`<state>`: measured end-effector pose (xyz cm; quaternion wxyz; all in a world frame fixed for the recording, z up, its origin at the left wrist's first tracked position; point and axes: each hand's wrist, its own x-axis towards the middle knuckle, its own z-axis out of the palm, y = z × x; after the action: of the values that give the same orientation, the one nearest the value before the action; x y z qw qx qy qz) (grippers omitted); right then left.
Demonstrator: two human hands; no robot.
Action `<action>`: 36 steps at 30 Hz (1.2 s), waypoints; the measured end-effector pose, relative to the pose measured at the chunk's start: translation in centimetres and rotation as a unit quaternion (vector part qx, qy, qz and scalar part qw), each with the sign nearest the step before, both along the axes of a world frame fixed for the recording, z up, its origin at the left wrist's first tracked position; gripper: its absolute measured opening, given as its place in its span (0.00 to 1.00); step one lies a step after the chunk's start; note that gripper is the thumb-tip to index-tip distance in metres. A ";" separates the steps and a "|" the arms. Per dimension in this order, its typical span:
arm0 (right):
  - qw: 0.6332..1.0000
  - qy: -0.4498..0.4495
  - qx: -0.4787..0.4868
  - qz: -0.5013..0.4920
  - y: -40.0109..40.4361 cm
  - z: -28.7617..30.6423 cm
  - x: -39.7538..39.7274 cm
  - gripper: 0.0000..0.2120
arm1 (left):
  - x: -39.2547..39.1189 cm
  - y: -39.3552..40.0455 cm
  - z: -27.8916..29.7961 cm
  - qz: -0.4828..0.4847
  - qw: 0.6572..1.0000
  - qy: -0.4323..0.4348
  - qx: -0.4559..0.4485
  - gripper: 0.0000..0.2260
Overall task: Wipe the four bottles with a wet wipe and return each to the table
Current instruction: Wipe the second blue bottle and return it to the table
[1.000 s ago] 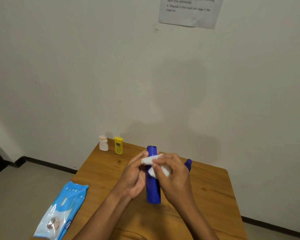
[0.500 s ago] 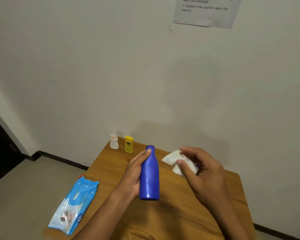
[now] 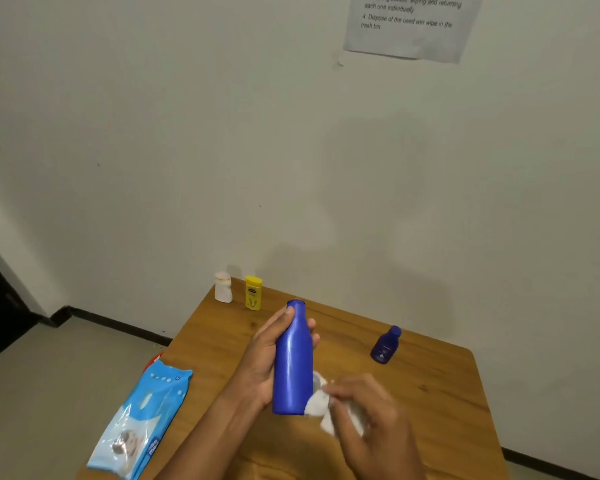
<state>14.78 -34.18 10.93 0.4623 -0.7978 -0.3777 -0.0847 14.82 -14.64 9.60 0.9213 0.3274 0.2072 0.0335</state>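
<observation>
Now the wet wipe [image 3: 321, 403], gripped by the right hand [image 3: 371, 424], has dropped to the tall blue bottle [image 3: 293, 362]'s base. The left hand [image 3: 264, 355] grips it, lower centre. Wiping likely nears done.

Wet wipe [image 3: 317, 403] against tall blue bottle [image 3: 293, 362]

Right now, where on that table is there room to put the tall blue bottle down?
Bare wood lies between the yellow bottle and the small dark-blue bottle, and right of the latter toward the table edge. It's crowded near the front, around both hands and the wipe pack.
</observation>
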 end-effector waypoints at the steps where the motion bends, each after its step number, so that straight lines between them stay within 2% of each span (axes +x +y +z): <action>1: 0.999 -0.008 0.025 -0.022 0.4 1.3 0.8 0.10 | -0.1 -0.3 -0.2 0.001 1.000 -0.002 0.013 0.22; 4: 0.996 -0.034 0.056 -0.055 1.8 3.9 3.0 0.08 | 0.0 -1.6 -0.6 -0.018 0.999 -0.034 0.029 0.23; 8: 0.996 -0.058 -0.013 -0.059 3.7 2.4 3.3 0.05 | -0.1 -3.4 0.3 -0.060 0.995 -0.076 0.021 0.11; 9: 0.995 -0.076 -0.023 -0.062 3.6 1.5 2.7 0.05 | 0.1 -3.6 0.5 -0.053 0.996 -0.067 0.019 0.11; 11: 0.995 -0.086 -0.043 -0.031 2.6 -0.1 1.2 0.06 | 0.7 -3.6 0.5 -0.015 0.998 -0.046 0.030 0.16; 14: 0.997 -0.032 -0.059 0.048 0.4 -1.8 -0.1 0.07 | 1.3 -2.6 1.0 0.018 0.996 -0.052 0.069 0.18; 16: 0.998 0.006 -0.039 0.040 -0.4 -2.0 0.4 0.06 | 1.3 -2.1 1.7 0.011 0.993 -0.073 0.095 0.19; 18: 0.998 0.044 0.028 -0.019 -0.4 -1.0 1.7 0.09 | 1.1 -1.8 1.9 0.014 0.985 -0.088 0.151 0.23; 20: 0.983 0.115 0.126 -0.067 -0.4 1.3 3.2 0.12 | 0.9 -2.1 2.0 0.012 0.963 -0.097 0.250 0.28; 22: 0.963 0.169 0.191 -0.088 -0.4 3.7 4.6 0.10 | 1.0 -2.8 2.0 0.004 0.924 -0.112 0.365 0.30; 23: 0.965 0.170 0.182 -0.084 -0.4 4.5 5.1 0.10 | 1.1 -3.3 2.1 0.001 0.904 -0.124 0.408 0.29; 26: 0.985 0.161 0.045 -0.037 -0.8 4.7 5.5 0.13 | 1.3 -4.7 2.0 -0.011 0.859 -0.165 0.484 0.24; 29: 0.982 0.183 -0.021 -0.042 -1.5 4.2 6.0 0.14 | 1.0 -5.3 1.9 -0.036 0.819 -0.173 0.546 0.22; 33: 0.979 0.197 -0.004 -0.053 -1.8 4.2 6.6 0.13 | 0.7 -5.8 1.7 -0.036 0.797 -0.149 0.584 0.25; 36: 0.979 0.186 0.031 -0.081 -1.5 4.4 6.8 0.11 | 0.5 -5.4 1.3 -0.071 0.780 -0.074 0.617 0.34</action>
<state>21.61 -35.70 15.35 0.5406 -0.8128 -0.2166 0.0167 15.36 -20.00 10.86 0.5348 0.8359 0.0493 0.1130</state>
